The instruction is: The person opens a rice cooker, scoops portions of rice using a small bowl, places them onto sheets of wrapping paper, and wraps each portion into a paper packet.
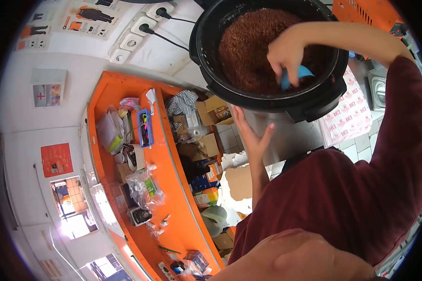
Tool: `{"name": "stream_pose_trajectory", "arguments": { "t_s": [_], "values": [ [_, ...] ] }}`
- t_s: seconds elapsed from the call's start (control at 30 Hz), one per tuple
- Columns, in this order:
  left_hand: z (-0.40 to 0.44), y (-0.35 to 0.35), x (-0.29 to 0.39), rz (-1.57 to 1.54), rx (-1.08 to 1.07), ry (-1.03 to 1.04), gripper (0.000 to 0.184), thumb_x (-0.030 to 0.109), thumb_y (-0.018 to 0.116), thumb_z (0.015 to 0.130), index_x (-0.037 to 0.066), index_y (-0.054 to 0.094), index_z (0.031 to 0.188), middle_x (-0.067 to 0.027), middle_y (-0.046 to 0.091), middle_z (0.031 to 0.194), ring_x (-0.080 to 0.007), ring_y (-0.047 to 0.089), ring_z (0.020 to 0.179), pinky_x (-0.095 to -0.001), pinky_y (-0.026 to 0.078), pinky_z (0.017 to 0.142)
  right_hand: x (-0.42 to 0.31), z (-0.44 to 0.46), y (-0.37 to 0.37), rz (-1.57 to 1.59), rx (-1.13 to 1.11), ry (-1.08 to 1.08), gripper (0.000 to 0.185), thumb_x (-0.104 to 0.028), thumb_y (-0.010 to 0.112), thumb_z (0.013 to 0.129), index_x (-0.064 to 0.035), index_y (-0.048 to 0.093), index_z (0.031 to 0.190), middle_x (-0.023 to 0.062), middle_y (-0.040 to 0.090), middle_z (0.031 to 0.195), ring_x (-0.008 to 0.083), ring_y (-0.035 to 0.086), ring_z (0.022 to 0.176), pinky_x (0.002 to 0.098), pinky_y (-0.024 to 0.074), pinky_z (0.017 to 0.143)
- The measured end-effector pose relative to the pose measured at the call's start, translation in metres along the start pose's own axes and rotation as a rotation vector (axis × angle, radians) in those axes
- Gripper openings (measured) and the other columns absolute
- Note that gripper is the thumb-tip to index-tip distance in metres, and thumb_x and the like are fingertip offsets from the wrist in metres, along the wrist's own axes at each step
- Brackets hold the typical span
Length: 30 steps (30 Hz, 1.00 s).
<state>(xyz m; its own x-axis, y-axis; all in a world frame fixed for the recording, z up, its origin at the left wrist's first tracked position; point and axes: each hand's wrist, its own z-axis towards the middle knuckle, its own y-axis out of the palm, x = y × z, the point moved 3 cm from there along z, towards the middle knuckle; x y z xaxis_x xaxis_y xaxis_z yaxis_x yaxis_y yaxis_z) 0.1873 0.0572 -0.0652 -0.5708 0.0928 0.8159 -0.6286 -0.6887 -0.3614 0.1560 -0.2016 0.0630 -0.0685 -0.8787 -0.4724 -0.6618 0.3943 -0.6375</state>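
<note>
Steel counter (293, 136): right hand (286, 52) gripping blue scoop (305, 72) inside pot (267, 101); left hand (254, 136) open outside.

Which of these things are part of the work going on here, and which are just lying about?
In the work:
- black pot
- reddish-brown grainy stuff
- blue scoop, in the right hand
- left hand, open beside the pot

Apparently just lying about:
- printed paper
- striped cloth
- cardboard box
</note>
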Motion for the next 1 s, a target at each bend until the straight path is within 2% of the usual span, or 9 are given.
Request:
{"name": "stream_pose_trajectory", "arguments": {
  "t_s": [0.2, 0.43, 0.5, 0.53, 0.57, 0.63, 0.67, 0.8, 1.0],
  "values": [
    [0.006, 0.002, 0.004, 0.0, 0.002, -0.005, 0.096, 0.017, 0.073, 0.078, -0.001, 0.011, 0.149, -0.0236, 0.005, 0.155, -0.0357, 0.011, 0.144, -0.0451, 0.012, 0.116, -0.016, -0.004, 0.005, -0.156, -0.095, -0.08, 0.053, -0.037, 0.077, 0.062, -0.0118, 0.072, 0.108, 0.0114, 0.072, 0.09, 0.0258, 0.067, 0.077, 0.0354, 0.0512, 0.069],
    [0.002, 0.001, 0.0, -0.001, -0.008, -0.008, 0.098, 0.019, 0.073, 0.077, -0.002, 0.01, 0.149, -0.0241, 0.005, 0.155, -0.0348, 0.012, 0.144, -0.0443, 0.012, 0.116, -0.019, -0.011, -0.006, -0.215, -0.098, -0.07, 0.054, -0.037, 0.077, 0.065, -0.0089, 0.07, 0.111, 0.0093, 0.071, 0.079, 0.0232, 0.066, 0.074, 0.033, 0.0515, 0.068],
    [0.002, 0.002, -0.001, -0.014, 0.0, 0.001, 0.098, 0.019, 0.073, 0.077, -0.002, 0.01, 0.15, -0.0237, 0.004, 0.155, -0.0348, 0.012, 0.144, -0.0441, 0.012, 0.116, -0.001, -0.013, -0.013, 0.218, -0.085, -0.121, 0.052, -0.036, 0.072, 0.075, -0.0062, 0.067, 0.117, 0.0076, 0.07, 0.076, 0.0211, 0.065, 0.07, 0.0348, 0.0536, 0.071],
    [0.001, 0.003, -0.001, -0.028, 0.009, 0.008, 0.098, 0.018, 0.073, 0.077, -0.002, 0.01, 0.15, -0.0233, 0.004, 0.155, -0.0348, 0.012, 0.144, -0.044, 0.012, 0.116, 0.01, -0.017, -0.014, 0.395, -0.14, -0.034, 0.053, -0.035, 0.064, 0.086, -0.0054, 0.057, 0.13, 0.0133, 0.069, 0.103, 0.0243, 0.065, 0.094, 0.0406, 0.0514, 0.088],
    [0.0, 0.004, -0.003, -0.032, 0.006, 0.009, 0.098, 0.018, 0.073, 0.077, -0.002, 0.01, 0.15, -0.0233, 0.004, 0.155, -0.0348, 0.012, 0.144, -0.044, 0.012, 0.116, 0.022, -0.015, -0.012, 0.397, -0.138, -0.03, 0.053, -0.035, 0.064, 0.086, -0.0054, 0.057, 0.13, 0.0133, 0.069, 0.103, 0.0243, 0.065, 0.094, 0.0406, 0.0514, 0.088],
    [0.0, 0.004, -0.006, -0.064, 0.051, 0.001, 0.1, 0.026, 0.076, 0.075, 0.0, 0.014, 0.15, -0.0249, 0.008, 0.156, -0.0383, 0.011, 0.144, -0.0454, 0.012, 0.115, 0.059, 0.001, -0.007, 0.98, -0.072, -0.167, 0.05, -0.028, 0.071, 0.082, -0.0117, 0.058, 0.128, 0.0101, 0.069, 0.106, 0.029, 0.067, 0.09, 0.0433, 0.0537, 0.082],
    [0.001, 0.003, -0.006, -0.062, 0.056, 0.005, 0.1, 0.026, 0.076, 0.075, 0.0, 0.014, 0.15, -0.0249, 0.008, 0.156, -0.0383, 0.011, 0.144, -0.0454, 0.012, 0.115, 0.08, 0.01, -0.01, 0.923, -0.082, -0.153, 0.053, -0.033, 0.058, 0.092, -0.0114, 0.044, 0.139, 0.0103, 0.058, 0.127, 0.0288, 0.061, 0.106, 0.0465, 0.0513, 0.09],
    [-0.001, 0.0, -0.004, -0.014, 0.015, -0.019, 0.097, 0.02, 0.073, 0.077, -0.001, 0.013, 0.15, -0.0229, 0.008, 0.156, -0.0357, 0.012, 0.144, -0.044, 0.011, 0.115, 0.059, -0.025, -0.015, 1.297, 0.279, -0.231, 0.067, -0.049, 0.051, 0.09, -0.0098, 0.034, 0.142, 0.0166, 0.041, 0.141, 0.0329, 0.045, 0.128, 0.0524, 0.0472, 0.095],
    [-0.002, -0.002, -0.005, -0.058, -0.021, -0.015, 0.09, 0.012, 0.068, 0.08, -0.002, 0.013, 0.149, -0.0209, 0.011, 0.156, -0.0331, 0.015, 0.144, -0.0424, 0.011, 0.116, 0.03, -0.056, -0.018, 1.84, 0.718, -0.907, 0.069, -0.058, 0.048, 0.088, -0.0046, 0.042, 0.132, 0.0151, 0.054, 0.123, 0.027, 0.062, 0.102, 0.035, 0.0586, 0.078]
  ]
}}
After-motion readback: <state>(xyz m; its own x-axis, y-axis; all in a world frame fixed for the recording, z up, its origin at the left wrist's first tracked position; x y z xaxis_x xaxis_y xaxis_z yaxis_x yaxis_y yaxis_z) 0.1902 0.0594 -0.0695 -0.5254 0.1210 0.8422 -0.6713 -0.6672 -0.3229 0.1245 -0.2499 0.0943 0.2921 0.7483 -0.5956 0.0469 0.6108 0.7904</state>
